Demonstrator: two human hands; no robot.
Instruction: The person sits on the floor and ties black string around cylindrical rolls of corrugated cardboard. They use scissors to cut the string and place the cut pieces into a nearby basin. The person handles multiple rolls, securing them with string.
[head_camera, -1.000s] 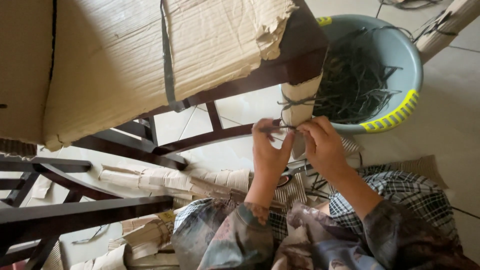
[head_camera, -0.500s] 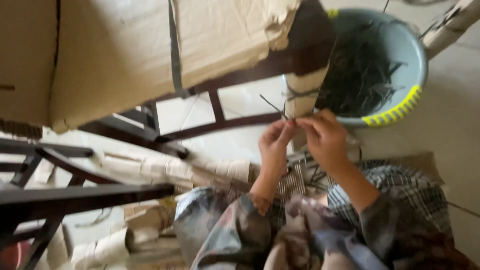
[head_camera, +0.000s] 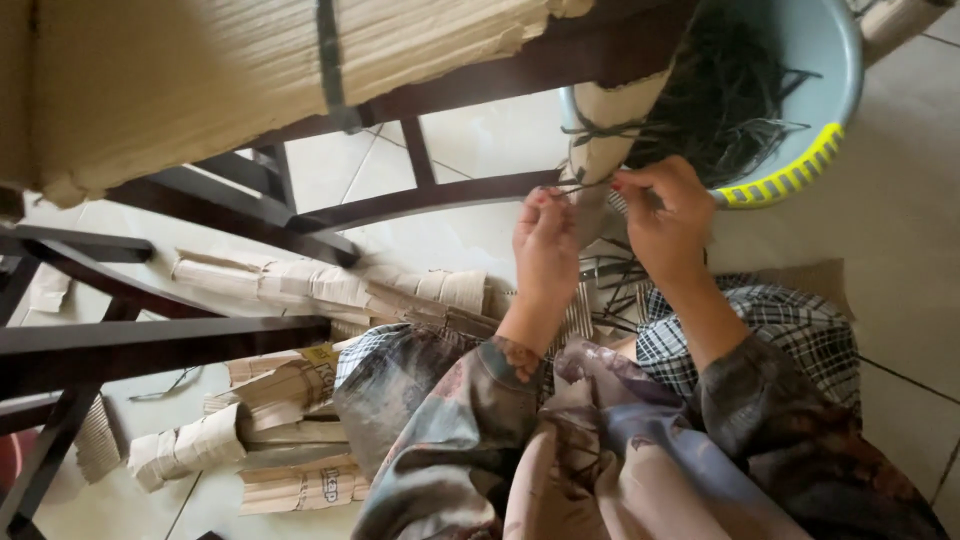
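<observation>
My left hand (head_camera: 545, 250) and my right hand (head_camera: 665, 215) pinch a thin dark strap (head_camera: 585, 184) that runs around a cardboard-wrapped chair leg (head_camera: 608, 125). The two hands are close together, just below that wrapped leg. The leg belongs to a dark wooden chair (head_camera: 430, 195) lying tipped, its seat covered in corrugated cardboard (head_camera: 200, 70) bound by a grey band (head_camera: 332, 60).
A light blue basin (head_camera: 820, 60) with a yellow rim holds several dark straps, just behind my right hand. Torn cardboard pieces (head_camera: 300, 285) lie on the tiled floor at left. More dark chair rails (head_camera: 150, 345) cross the lower left. My lap fills the bottom.
The view has shifted closer and my hands have moved slightly right along the strap at the wrapped leg. Both keep hold of the strap.
</observation>
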